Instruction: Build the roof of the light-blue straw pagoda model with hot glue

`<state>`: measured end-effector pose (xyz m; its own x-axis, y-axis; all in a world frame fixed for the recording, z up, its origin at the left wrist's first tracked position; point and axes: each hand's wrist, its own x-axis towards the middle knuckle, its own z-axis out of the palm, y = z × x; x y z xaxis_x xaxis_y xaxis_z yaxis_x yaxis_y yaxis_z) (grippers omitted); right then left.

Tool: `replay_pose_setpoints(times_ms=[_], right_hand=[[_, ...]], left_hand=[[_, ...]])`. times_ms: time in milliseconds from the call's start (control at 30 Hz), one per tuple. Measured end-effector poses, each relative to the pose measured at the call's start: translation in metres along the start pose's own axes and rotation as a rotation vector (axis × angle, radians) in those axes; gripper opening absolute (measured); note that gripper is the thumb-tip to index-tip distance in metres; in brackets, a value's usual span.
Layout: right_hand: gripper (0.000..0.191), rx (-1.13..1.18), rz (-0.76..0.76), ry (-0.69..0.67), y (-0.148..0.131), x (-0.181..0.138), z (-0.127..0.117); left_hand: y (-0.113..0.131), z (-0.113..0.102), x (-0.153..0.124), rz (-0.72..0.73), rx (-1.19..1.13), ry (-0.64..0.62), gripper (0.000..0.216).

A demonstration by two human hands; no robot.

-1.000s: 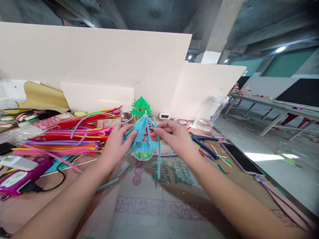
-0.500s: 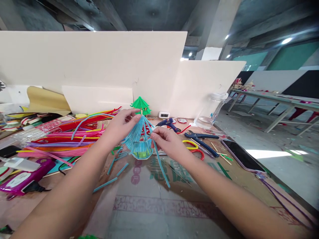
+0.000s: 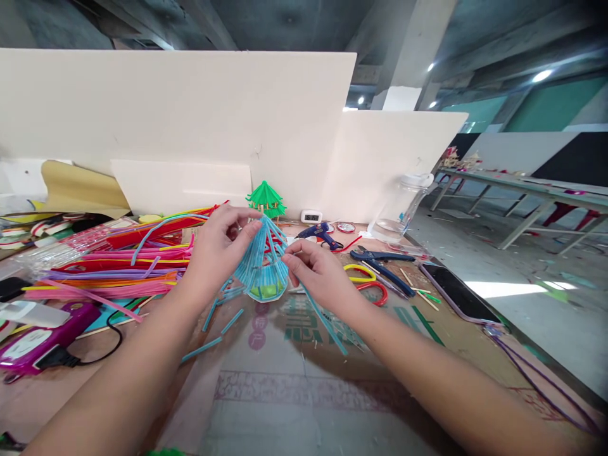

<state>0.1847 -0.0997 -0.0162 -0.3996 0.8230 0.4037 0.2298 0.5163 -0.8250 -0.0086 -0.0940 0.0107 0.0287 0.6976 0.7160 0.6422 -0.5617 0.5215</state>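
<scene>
"Where's the light-blue, cone-shaped model of fuzzy-looking strips [image 3: 263, 259]?"

"Between the hands, upright, apparently resting on the brown, plastic-covered desk [image 3: 266, 411]."

"How will it handle?"

"Light, springy and fragile, I'd judge: soft strips over a thin frame. Best steadied at the gathered peak; pressing the open right side could buckle it."

"And the fingers?"

"The left hand [image 3: 223, 244] has its fingers almost together, seemingly pinching the peak. The right hand [image 3: 318, 272] has fingers closed on a long, light-blue loose strip [image 3: 327, 323], its free end trailing near and right."

"Will that flop?"

"Probably; hold it close to the model."

"What's around?"

"Just beyond, a green tiered-roof model [image 3: 266, 197]. Right, a dark-blue glue gun [image 3: 323, 234], then scissors with red and yellow handles [image 3: 373, 292]. Left, bundles of multicoloured fuzzy stems [image 3: 118, 269]."
</scene>
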Motion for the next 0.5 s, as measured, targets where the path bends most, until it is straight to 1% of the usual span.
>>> replay_pose_setpoints(times_ms=[100,167,267,333,433,500], right_hand=[[0.019,0.010,-0.014,0.014,0.000,-0.001,0.001],[0.017,0.025,-0.028,0.015,0.000,-0.001,0.002],[0.017,0.056,-0.029,0.003,-0.002,-0.002,0.003],[0.018,0.099,-0.004,-0.008,-0.003,-0.001,0.003],[0.019,0.133,0.053,-0.024,-0.002,-0.001,0.004],[0.019,0.126,0.077,-0.036,-0.001,-0.001,0.005]], left_hand=[[0.007,0.001,-0.002,0.131,0.037,-0.115,0.024],[0.011,0.003,-0.003,0.201,0.028,-0.165,0.022],[0.013,0.005,-0.004,0.227,0.000,-0.196,0.023],[0.012,0.004,-0.004,0.201,0.000,-0.171,0.025],[0.008,0.002,-0.003,0.127,0.002,-0.069,0.022],[0.004,0.001,-0.002,0.071,-0.017,-0.023,0.021]])
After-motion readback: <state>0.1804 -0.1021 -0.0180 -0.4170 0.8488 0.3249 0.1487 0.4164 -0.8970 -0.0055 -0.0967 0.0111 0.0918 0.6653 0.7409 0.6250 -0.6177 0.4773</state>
